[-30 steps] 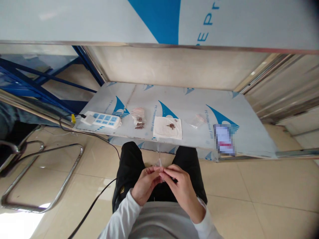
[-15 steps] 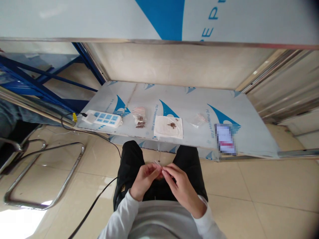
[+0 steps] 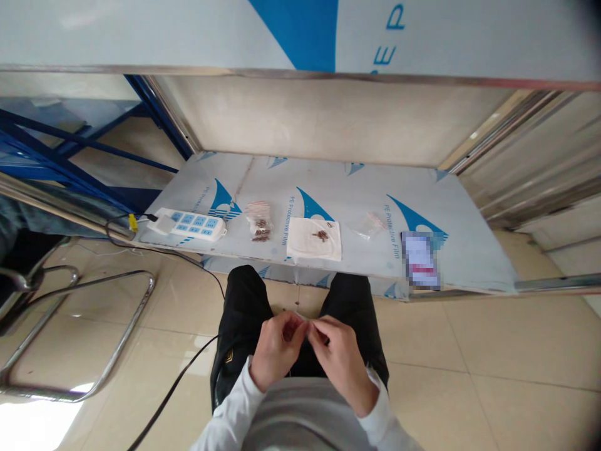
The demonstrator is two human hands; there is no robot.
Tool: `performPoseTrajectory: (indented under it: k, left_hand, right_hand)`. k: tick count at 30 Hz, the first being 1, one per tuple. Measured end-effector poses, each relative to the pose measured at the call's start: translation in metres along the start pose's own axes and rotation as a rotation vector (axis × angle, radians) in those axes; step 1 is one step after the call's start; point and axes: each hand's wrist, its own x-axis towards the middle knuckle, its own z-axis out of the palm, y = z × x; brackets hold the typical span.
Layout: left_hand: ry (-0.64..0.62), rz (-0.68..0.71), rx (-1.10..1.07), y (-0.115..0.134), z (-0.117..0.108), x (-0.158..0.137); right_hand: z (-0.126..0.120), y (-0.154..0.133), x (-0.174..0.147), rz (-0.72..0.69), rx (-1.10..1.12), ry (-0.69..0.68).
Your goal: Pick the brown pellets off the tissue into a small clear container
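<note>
Over my lap, my left hand (image 3: 278, 351) and my right hand (image 3: 342, 357) meet fingertip to fingertip. Both are closed in a pinch on what looks like a small clear plastic bag (image 3: 302, 317); fingers hide most of it. On the low shelf ahead, a white cloth or paper (image 3: 305, 247) bears a small heap of brown metal-looking pieces (image 3: 321, 235) and one lying apart. To its left, clear bags (image 3: 257, 216) with reddish edges lie beside more brown pieces (image 3: 261, 235). To its right lies another clear bag (image 3: 369, 227).
A white power strip (image 3: 192, 225) with a plugged-in black cable sits at the shelf's left end. A phone (image 3: 421, 260), blurred out, lies near the right front edge. A higher film-covered shelf (image 3: 188, 37) overhangs the back. A metal-framed chair (image 3: 141, 307) stands left.
My hands have drawn level and closer together, with the fingers curled in more. Less of the clear plastic shows now. The view has shifted slightly; the shelf things lie unchanged.
</note>
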Motion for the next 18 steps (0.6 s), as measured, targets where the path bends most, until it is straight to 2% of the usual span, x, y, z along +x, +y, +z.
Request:
performPoseTrajectory:
  k: [3, 5, 7, 10, 13, 15, 18]
  left_hand:
    - [0.109, -0.055, 0.085, 0.007, 0.007, -0.001]
    - [0.112, -0.079, 0.081, 0.010, 0.010, -0.001]
    - [0.078, -0.056, 0.055, 0.013, 0.012, -0.001]
    - [0.088, -0.010, 0.060, 0.017, 0.013, -0.001]
    - [0.119, 0.038, 0.138, 0.022, 0.012, -0.001]
    - [0.086, 0.119, 0.221, 0.024, 0.009, -0.002]
    - [0.111, 0.290, 0.388, 0.024, 0.005, 0.000]
  right_hand:
    - [0.007, 0.002, 0.000, -0.028, -0.104, 0.215]
    - [0.005, 0.006, 0.002, -0.032, -0.158, 0.320]
    - [-0.002, 0.010, 0.005, -0.052, -0.188, 0.362]
    - [-0.012, 0.010, 0.005, -0.087, -0.133, 0.308]
    - [-0.018, 0.007, 0.004, -0.158, -0.105, 0.134]
    - [-0.022, 0.006, 0.006, -0.180, -0.128, 0.056]
    - [-0.029, 0.006, 0.016, -0.142, -0.181, 0.047]
